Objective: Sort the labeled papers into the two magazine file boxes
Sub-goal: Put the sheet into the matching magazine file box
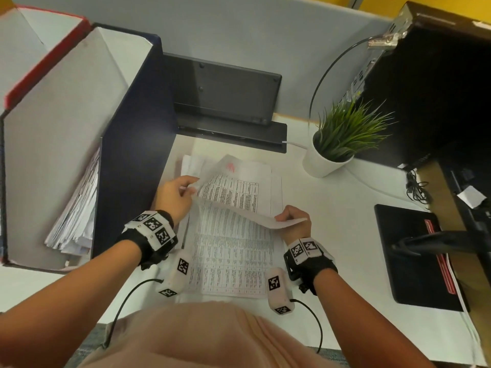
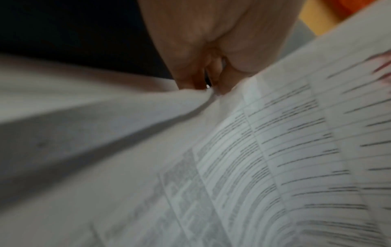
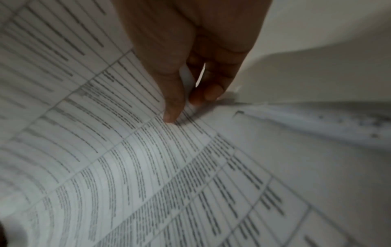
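A printed sheet with a red mark near its top point(image 1: 233, 193) curls up off the paper stack point(image 1: 233, 261) on the white desk. My left hand point(image 1: 176, 193) pinches its left edge, and my right hand point(image 1: 293, 217) pinches its near right corner. In the left wrist view the fingers point(image 2: 196, 73) close on the sheet's edge point(image 2: 275, 133). The right wrist view shows thumb and fingertips point(image 3: 173, 107) gripping the tabled sheet point(image 3: 127, 158). Two tall magazine file boxes stand at left: a dark blue one point(image 1: 127, 134) with several papers inside point(image 1: 77, 213), and a red-edged one point(image 1: 42, 62) behind it.
A black stand point(image 1: 225, 94) sits behind the stack against the grey partition. A potted green plant point(image 1: 334, 144) stands at the right, with a black pad point(image 1: 414, 256) and cables nearer the desk's right edge. A dark cabinet fills the far right.
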`<action>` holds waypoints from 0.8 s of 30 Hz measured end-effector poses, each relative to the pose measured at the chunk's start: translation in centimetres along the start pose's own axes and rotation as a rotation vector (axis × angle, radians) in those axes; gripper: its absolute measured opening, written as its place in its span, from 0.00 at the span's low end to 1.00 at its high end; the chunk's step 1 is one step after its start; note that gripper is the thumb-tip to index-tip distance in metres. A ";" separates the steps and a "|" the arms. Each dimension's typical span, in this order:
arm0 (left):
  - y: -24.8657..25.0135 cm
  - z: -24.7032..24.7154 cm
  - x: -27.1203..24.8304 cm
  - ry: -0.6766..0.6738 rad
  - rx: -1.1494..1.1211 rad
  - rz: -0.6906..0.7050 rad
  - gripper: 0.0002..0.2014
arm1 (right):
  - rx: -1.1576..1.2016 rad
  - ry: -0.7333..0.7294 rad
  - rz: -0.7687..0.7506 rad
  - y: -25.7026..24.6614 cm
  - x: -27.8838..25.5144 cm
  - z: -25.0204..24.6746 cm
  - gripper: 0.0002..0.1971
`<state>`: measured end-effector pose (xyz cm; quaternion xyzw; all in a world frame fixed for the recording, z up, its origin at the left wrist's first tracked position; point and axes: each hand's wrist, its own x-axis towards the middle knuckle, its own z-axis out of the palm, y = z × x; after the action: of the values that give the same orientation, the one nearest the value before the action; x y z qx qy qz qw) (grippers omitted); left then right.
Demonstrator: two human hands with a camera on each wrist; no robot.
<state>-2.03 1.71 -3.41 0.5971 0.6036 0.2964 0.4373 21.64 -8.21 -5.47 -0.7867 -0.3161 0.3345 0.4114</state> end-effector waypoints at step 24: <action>-0.2 -0.6 2.9 -0.161 0.171 -0.569 0.19 | -0.145 -0.030 0.017 1.3 0.1 -0.1 0.21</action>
<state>-2.39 4.66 -3.85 0.4602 0.7329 0.0618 0.4972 22.09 -8.81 -6.54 -0.8120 -0.3391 0.3258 0.3456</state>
